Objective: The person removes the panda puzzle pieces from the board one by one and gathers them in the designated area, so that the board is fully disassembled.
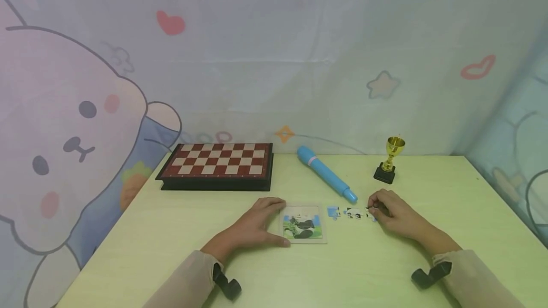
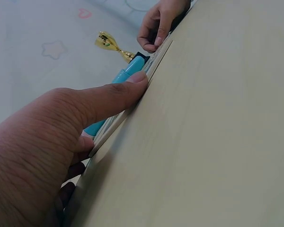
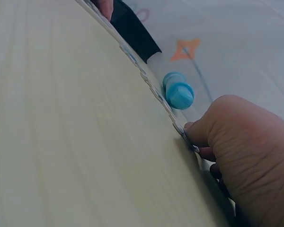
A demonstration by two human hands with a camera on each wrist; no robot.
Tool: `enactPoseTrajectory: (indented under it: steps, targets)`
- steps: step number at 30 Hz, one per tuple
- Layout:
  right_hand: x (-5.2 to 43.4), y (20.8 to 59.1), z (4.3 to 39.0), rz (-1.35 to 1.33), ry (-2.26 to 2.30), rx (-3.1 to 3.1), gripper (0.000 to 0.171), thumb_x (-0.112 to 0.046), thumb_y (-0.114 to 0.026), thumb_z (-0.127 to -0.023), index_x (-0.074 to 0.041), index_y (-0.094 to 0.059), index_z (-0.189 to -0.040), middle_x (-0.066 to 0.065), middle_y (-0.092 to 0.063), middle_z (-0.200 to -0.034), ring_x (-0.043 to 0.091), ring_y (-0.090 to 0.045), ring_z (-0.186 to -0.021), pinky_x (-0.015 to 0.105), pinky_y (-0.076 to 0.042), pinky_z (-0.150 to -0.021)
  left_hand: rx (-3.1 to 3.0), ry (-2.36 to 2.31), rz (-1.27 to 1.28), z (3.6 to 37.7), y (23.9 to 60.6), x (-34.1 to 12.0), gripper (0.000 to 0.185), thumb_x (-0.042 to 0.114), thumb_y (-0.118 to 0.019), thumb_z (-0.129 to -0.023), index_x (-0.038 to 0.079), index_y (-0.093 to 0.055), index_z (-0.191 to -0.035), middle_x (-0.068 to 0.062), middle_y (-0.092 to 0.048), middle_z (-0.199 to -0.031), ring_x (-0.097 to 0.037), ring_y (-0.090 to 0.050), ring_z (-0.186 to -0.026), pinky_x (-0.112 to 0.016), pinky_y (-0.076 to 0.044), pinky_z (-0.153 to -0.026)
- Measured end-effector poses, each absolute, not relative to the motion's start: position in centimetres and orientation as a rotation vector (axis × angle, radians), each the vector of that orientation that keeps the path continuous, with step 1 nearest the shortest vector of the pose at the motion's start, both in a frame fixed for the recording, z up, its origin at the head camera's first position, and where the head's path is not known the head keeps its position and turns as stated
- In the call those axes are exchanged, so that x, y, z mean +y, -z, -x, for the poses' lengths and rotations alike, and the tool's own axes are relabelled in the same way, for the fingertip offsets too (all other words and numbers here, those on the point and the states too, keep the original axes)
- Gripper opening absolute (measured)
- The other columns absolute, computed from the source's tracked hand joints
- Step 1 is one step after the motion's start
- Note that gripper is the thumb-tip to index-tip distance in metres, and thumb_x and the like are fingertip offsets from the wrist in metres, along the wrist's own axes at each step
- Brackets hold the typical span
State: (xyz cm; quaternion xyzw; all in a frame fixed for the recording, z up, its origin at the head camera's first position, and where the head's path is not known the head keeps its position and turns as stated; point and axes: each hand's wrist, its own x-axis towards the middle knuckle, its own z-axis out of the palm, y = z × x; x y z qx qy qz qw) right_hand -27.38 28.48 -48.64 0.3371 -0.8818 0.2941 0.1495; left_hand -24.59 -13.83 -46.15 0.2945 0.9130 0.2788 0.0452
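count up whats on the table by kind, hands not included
chessboard: 1
blue marker: 1
gold trophy: 1
puzzle tray: 1
loose puzzle pieces: about 3, one at the right hand; small, so the count is rough
total: about 7 on the table

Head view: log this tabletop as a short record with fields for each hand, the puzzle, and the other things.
left hand: left hand rests flat on the table, grip open, fingers against the left edge of the puzzle tray
right hand: right hand pinches a loose puzzle piece
loose pieces: a short row right of the tray
behind: chessboard box, blue pen, gold trophy
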Motion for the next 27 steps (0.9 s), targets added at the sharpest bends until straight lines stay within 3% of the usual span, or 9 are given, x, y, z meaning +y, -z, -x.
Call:
enactPoseTrajectory:
  steps: [27]
  targets:
    - [28.61,48.57,27.39,-0.969,-0.896,-2.528,0.018,0.001,-0.068,-0.093,-0.016,-0.062,-0.099,-0.01,-0.057,-0.094,0.007,-0.049,-0.087,0.026,-0.043,-0.075,2.792,-0.841,-0.912,24.76,46.3,-13.92,0.106,0.071,-0.078,-0.07,0.016,-0.043,-0.154,0.001,-0.036,-0.157,-0.02,-0.026,-0.147,-0.049,-0.03,-0.117]
